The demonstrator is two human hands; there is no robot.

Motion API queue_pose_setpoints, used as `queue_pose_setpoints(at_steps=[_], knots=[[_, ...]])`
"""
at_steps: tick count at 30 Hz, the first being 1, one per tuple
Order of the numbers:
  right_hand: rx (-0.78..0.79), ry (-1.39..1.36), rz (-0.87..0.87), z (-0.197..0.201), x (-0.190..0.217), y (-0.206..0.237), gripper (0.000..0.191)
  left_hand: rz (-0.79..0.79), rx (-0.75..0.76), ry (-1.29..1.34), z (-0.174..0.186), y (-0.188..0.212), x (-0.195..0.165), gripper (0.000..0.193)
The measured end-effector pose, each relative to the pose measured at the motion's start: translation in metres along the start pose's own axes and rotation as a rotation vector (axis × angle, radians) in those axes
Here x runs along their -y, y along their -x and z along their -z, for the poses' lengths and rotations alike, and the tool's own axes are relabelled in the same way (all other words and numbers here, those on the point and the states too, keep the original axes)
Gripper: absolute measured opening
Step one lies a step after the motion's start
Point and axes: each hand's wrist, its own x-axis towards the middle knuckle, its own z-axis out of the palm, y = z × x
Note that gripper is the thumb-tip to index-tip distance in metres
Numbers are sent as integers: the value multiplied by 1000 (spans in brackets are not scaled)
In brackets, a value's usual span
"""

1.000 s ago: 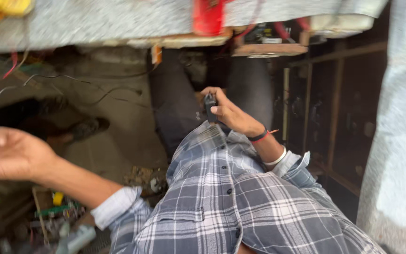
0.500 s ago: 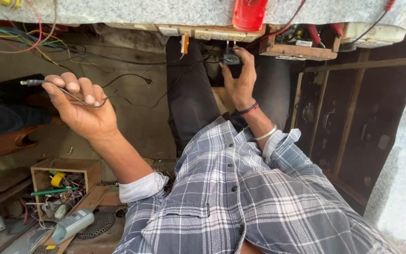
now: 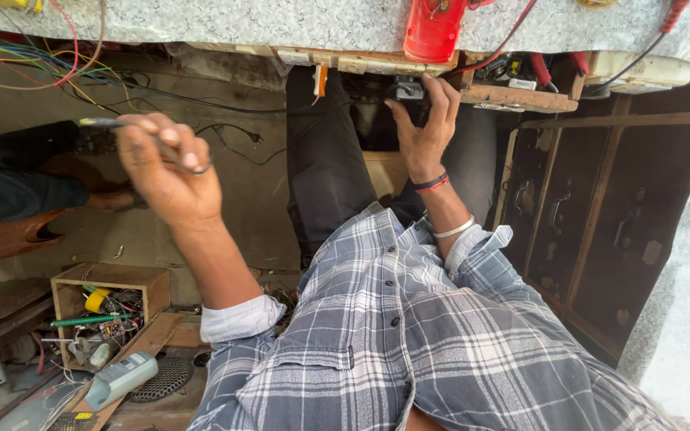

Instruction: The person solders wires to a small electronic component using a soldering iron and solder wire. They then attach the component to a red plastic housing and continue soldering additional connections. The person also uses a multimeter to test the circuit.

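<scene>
Left hand (image 3: pixel 168 172): raised, fingers curled, pinching slim dark metal tool (image 3: pixel 133 134); shaft thin, dark tip pointing left, far end hidden in fist. Right hand (image 3: pixel 425 128): fingers spread over small grey-black component (image 3: pixel 409 89) at underside edge of speckled stone counter (image 3: pixel 225 24), beside red plastic housing (image 3: pixel 433 30). Wooden parts box (image 3: pixel 109 279) lower left.

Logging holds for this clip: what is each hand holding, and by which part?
Left hand holds a thin screwdriver-like tool by its rear end. Right hand touches a small grey part under the bench; grip unclear.
</scene>
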Motion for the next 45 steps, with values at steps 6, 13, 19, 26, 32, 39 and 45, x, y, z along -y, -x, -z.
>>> queue_pose_setpoints(at_steps=[6, 13, 19, 26, 32, 39, 45], knots=[[15, -158, -182, -14, -11, 6, 73, 79, 72, -68, -31, 4, 30, 21], [175, -413, -197, 38, 26, -17, 49, 226, 222, -458, -85, 17, 69, 21], [396, -558, -336, 82, 63, -45, 28, 110, 485, -969, -148, 34, 119, 15], [277, -905, -440, 101, 39, -74, 25, -10, 566, -1051, -192, 16, 157, 20], [-35, -1066, -654, 103, 17, -82, 17, -418, 399, -1364, -213, -11, 170, 28], [-57, -1055, -673, 101, 6, -74, 16, -553, 560, -1821, -223, -81, 241, 60], [-91, -971, -700, 103, 2, -75, 19, -456, 532, -1641, -195, -95, 265, 40]])
